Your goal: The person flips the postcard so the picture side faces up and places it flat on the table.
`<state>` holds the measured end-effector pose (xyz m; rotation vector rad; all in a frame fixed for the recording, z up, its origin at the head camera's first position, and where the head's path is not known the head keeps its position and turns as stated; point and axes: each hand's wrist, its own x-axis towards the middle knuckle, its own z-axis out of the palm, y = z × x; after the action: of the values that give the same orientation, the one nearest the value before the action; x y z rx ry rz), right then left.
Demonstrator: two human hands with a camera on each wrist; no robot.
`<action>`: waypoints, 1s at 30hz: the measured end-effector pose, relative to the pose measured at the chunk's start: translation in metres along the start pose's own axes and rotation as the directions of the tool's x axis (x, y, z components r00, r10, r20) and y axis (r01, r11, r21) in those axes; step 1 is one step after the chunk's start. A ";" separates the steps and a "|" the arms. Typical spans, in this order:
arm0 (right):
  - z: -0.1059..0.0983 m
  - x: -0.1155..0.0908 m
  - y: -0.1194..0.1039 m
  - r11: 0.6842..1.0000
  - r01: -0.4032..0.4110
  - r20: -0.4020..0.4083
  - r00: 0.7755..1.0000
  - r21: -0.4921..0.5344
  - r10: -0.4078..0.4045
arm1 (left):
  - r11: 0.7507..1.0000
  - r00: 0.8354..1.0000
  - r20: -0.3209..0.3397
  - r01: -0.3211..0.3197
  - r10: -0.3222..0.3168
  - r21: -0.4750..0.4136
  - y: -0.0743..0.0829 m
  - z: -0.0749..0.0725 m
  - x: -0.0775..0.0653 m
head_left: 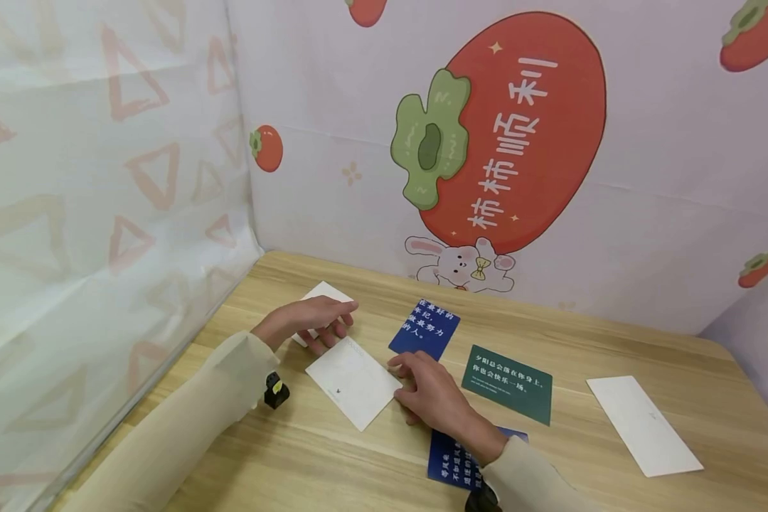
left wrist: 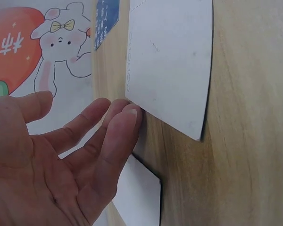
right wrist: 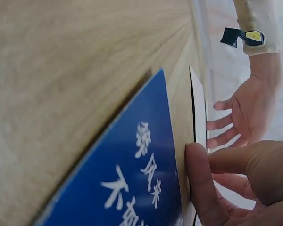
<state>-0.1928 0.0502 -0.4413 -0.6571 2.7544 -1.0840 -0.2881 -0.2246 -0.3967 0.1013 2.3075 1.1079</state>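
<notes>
A white card [head_left: 353, 382] with a small dark mark lies face up on the table between the two hands. My left hand [head_left: 320, 318] is over its far left side, fingers loosely bent; in the left wrist view the fingertips [left wrist: 127, 115] are right at the card's corner. Under and behind that hand is another white card [head_left: 323, 290], partly covered. My right hand [head_left: 432, 391] rests at the right corner of the middle card, its thumb and forefinger bent along the edge. Below its wrist lies a blue card [right wrist: 137, 174] with white writing, partly hidden by the forearm in the head view.
Another blue card [head_left: 425, 331] lies beyond the right hand. Right of it are a green card [head_left: 508, 384] with white writing and a white card [head_left: 643, 425]. The wooden table [head_left: 320, 462] meets a printed backdrop [head_left: 333, 206] behind and a patterned cloth [head_left: 134, 213] on the left.
</notes>
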 end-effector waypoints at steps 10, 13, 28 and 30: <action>0.004 -0.002 0.002 0.988 0.031 -0.058 0.998 -0.153 -0.040 | 0.999 1.000 -0.017 0.023 -0.024 -0.046 -0.013 -0.004 0.005; 0.005 -0.004 0.003 0.968 0.044 -0.081 0.995 -0.248 -0.066 | 0.999 1.000 -0.026 0.017 -0.018 -0.048 -0.014 -0.004 0.003; 0.005 -0.004 0.003 0.958 0.074 -0.086 0.991 -0.276 -0.101 | 0.999 0.999 -0.043 -0.015 0.014 -0.043 -0.014 0.000 0.000; 0.004 -0.005 0.004 0.964 0.082 -0.085 0.991 -0.253 -0.107 | 0.999 0.999 -0.042 -0.013 0.011 -0.047 -0.015 0.000 -0.001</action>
<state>-0.1885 0.0523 -0.4468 -0.7926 3.0031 -0.8123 -0.2847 -0.2350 -0.4069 0.0746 2.3185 1.1807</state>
